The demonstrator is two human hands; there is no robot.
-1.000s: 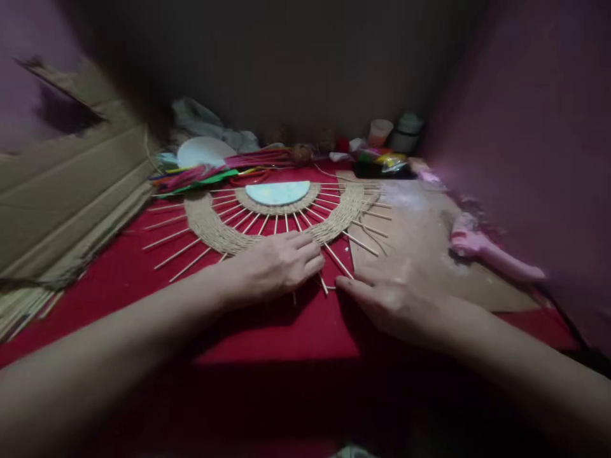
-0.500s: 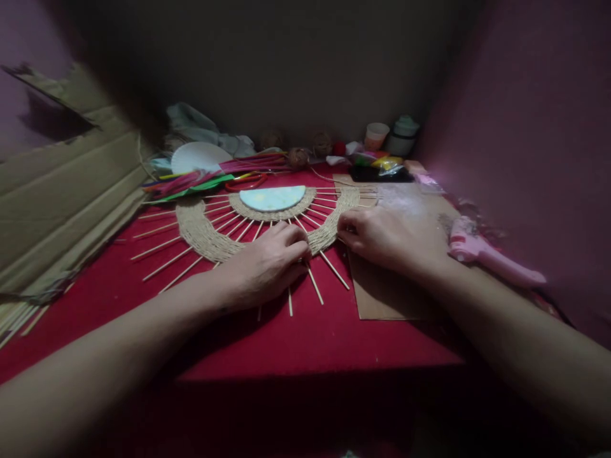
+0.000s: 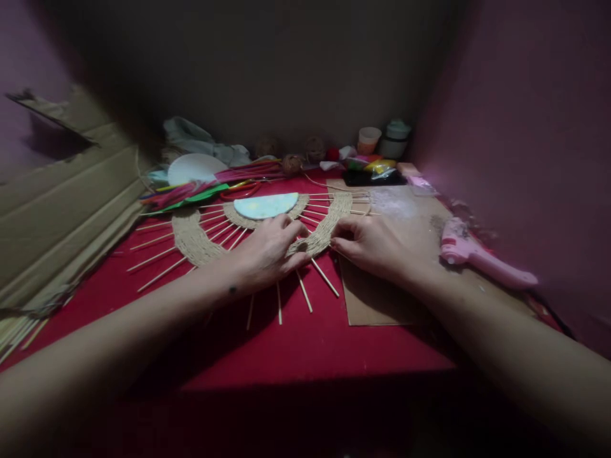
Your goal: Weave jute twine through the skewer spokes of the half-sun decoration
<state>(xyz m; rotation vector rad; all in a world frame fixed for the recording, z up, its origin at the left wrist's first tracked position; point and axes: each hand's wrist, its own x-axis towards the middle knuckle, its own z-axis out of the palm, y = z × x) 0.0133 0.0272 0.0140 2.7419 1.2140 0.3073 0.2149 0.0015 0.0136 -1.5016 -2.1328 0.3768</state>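
Red cloth covers the desk (image 3: pixel 305 343). Corrugated cardboard sheets (image 3: pixel 62 210) lean along its left side, and a flat brown board (image 3: pixel 405 210) lies on the right part, reaching under the right forearm. At centre lies the half-round woven piece (image 3: pixel 191 238): a pale half disc (image 3: pixel 265 205) ringed with jute cord, thin wooden sticks (image 3: pixel 153 257) fanning outward, and a broad outer band of cord woven across them. Left hand (image 3: pixel 265 254) rests palm down on the near middle of the band, fingers spread and pressing flat, covering that stretch of weave. Right hand (image 3: pixel 377 245) sits just beside it at the band's right portion, fingers curled and pinching at the cord edge; what exactly is pinched cannot be told. Pink glue gun (image 3: pixel 477 257) lies on the board, right of the right hand. Coloured strips (image 3: pixel 205 184), jute balls (image 3: pixel 291 163) and small pots (image 3: pixel 382 140) crowd the far edge.
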